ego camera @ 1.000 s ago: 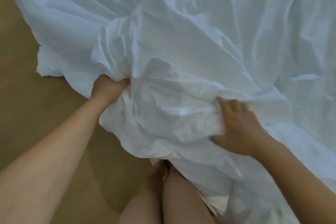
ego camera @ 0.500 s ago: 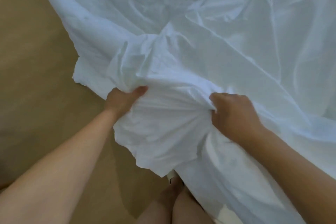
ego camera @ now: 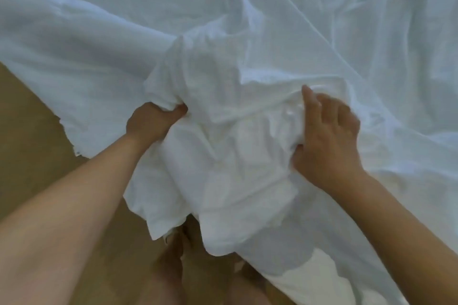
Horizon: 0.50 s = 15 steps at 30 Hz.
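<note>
Over the tan floor [ego camera: 29, 156], white bed sheet [ego camera: 99, 44] lies bunched between both hands. Left hand [ego camera: 151, 122] has its fingers clenched round a fold; right hand [ego camera: 327, 141] has its fingers spread, fairly straight, resting on the bunch.

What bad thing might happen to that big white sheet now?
Only the left grip clutches the crumpled white cloth sheet; the right grip just rests on it, so a tug might pull it loose. The sheet's edge hangs by the bare legs over the tan floor, so it may get stepped on.
</note>
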Motion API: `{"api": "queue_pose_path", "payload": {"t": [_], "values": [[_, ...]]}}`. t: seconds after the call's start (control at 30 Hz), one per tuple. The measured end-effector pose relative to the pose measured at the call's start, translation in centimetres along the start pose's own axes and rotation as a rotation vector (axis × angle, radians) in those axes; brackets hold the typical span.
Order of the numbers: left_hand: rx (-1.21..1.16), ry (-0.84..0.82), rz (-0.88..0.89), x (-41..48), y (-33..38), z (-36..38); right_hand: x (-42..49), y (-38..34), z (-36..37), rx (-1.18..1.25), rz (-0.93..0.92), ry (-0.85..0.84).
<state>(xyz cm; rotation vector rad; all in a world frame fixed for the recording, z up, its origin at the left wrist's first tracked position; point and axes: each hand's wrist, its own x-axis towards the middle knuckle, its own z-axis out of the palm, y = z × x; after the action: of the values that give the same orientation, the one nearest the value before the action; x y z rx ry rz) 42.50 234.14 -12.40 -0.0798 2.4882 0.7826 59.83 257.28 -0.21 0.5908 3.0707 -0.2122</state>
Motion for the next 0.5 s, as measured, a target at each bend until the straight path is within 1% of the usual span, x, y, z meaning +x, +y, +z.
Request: {"api": "queue_pose_path", "payload": {"t": [0.03, 0.07, 0.1, 0.13, 0.17, 0.2, 0.23, 0.27, 0.33, 0.4, 0.43, 0.5], "values": [[-0.045, -0.026, 0.014, 0.4, -0.2, -0.1, -0.7, -3.3, 0.9, 0.062, -0.116, 0.045], [-0.117, -0.070, 0.010, 0.5, -0.3, -0.5, -1.2, -6.6, 2.1, 0.059, -0.229, 0.024], [-0.222, -0.126, -0.008, 0.5, -0.6, -1.1, -1.2, -9.5, 3.6, 0.000, -0.328, -0.066], [-0.341, -0.180, -0.028, 0.5, -1.0, -1.8, -0.7, -11.7, 5.4, -0.086, -0.375, -0.181], [-0.445, -0.219, -0.038, 0.4, -1.6, -2.6, 0.3, -13.1, 7.2, -0.207, -0.354, -0.315], [-0.501, -0.237, -0.034, 0.5, -2.4, -3.1, 1.5, -13.6, 8.8, -0.329, -0.323, -0.403], [-0.523, -0.239, -0.022, 0.5, -3.2, -3.5, 2.8, -13.6, 10.0, -0.429, -0.298, -0.458], [-0.538, -0.241, -0.005, 0.5, -3.8, -3.6, 3.7, -13.4, 10.9, -0.499, -0.272, -0.479], [-0.610, -0.276, 0.011, 0.1, -4.6, -3.4, 4.3, -13.1, 12.1, -0.550, -0.251, -0.453], [-0.699, -0.366, -0.022, -0.1, -4.7, -3.3, 3.7, -13.1, 12.9, -0.609, -0.294, -0.401], [-0.744, -0.442, -0.052, 0.0, -4.9, -3.4, 3.4, -13.2, 13.2, -0.629, -0.313, -0.377], [-0.862, -0.655, -0.114, 0.4, -6.0, -3.6, 3.4, -13.2, 13.7, -0.616, -0.374, -0.309]]}}
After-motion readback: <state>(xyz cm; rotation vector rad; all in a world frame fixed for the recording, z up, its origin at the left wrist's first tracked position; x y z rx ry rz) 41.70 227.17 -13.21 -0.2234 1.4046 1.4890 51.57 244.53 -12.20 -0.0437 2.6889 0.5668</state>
